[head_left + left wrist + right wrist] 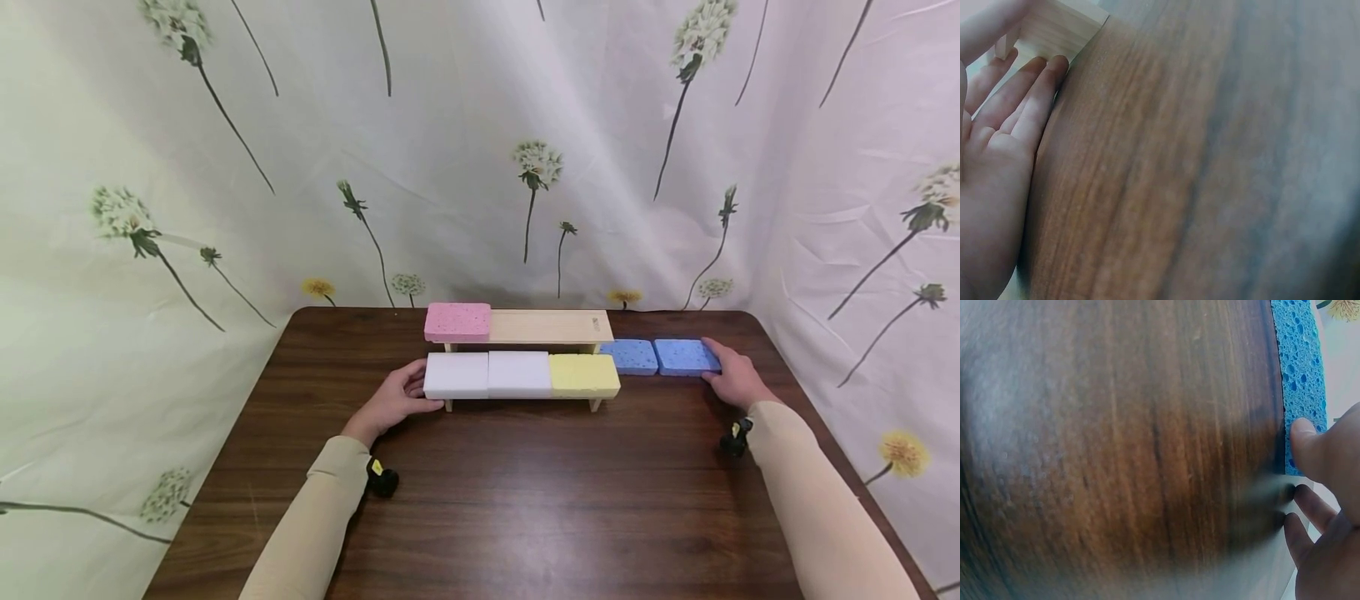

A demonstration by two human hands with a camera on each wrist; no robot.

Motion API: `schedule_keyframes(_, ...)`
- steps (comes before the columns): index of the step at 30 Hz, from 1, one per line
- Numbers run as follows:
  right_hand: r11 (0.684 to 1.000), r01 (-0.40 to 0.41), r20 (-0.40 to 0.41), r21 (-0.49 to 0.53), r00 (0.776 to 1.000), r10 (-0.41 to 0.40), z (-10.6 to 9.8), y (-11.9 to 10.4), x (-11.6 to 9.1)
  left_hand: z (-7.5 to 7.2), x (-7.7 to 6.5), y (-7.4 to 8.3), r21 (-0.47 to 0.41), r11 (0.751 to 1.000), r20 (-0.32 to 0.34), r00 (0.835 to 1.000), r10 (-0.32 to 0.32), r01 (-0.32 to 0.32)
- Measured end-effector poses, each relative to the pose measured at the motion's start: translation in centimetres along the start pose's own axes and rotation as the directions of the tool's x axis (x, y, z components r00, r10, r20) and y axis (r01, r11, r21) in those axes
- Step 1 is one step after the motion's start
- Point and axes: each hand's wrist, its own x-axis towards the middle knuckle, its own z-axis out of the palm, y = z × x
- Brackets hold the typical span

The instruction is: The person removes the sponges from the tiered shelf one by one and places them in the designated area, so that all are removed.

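Note:
A pale wooden two-tier stand [543,326] bears a pink sponge [458,322] on its back shelf. Along the front shelf sit two white sponge blocks [456,375] and a yellow sponge [584,376], side by side. My left hand [397,394] is at the stand's left end, thumb by the front leg; in the left wrist view its straight fingers [1038,103] reach to the bare wood. Two blue sponges lie on the table in a row to the right. My right hand [735,379] pinches the outer blue sponge [684,357], thumb on its front side; the inner blue sponge [630,357] is partly hidden by the stand.
Everything stands near the back of a dark brown wooden table [525,500]. A white cloth with printed dandelions [450,183] hangs behind and beside the table. Each wrist wears a small black camera.

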Motion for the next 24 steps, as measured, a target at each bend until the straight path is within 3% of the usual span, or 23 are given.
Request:
schedule_keyframes(19,0.998,-0.011,0.027,0.069,1.000,0.009,-0.9,-0.6,-0.7,0.0,0.1,0.0,0.006,1.000,-0.002,1.000,0.005,-0.005)
schedule_keyframes(24,0.996,0.054,-0.023,0.075,0.998,-0.052,-1.3,-1.5,-0.8,0.0,0.0,-0.2,0.005,1.000,-0.001,1.000,0.003,-0.003)
